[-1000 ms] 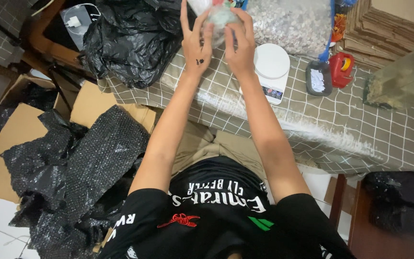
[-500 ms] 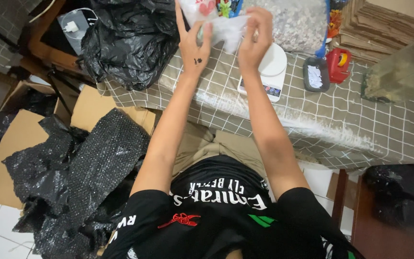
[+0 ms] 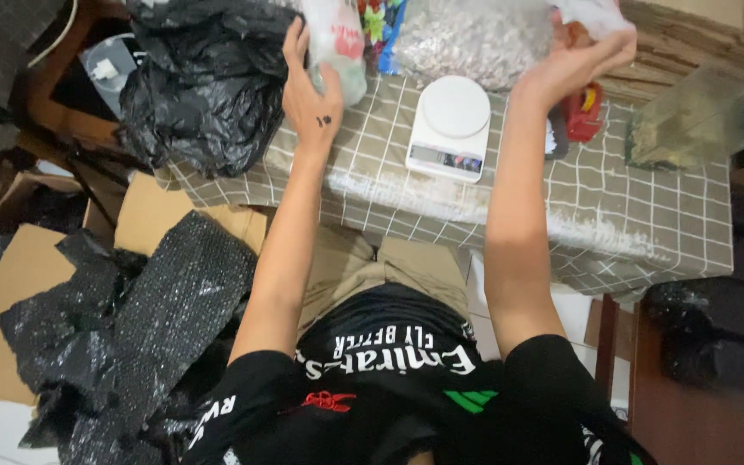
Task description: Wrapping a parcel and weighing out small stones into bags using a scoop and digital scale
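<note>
left hand [image 3: 313, 95]: top centre of frame, fingers curled around a clear plastic jar [image 3: 337, 47] — grip wrapped on it, above the table [image 3: 639, 215]
right hand [image 3: 574, 60]: upper right, grip pinching a white plastic bag [image 3: 592, 13]
scale [image 3: 449, 127]: white, on the checked table between both arms

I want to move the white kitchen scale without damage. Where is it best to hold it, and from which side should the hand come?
Hold the white scale by its flat rectangular base, at the two long side edges, probably coming from above. The round platform on top is the weighing part, so lifting by it seems unwise. The left hand and right hand are both holding things, so one must be freed first.
</note>
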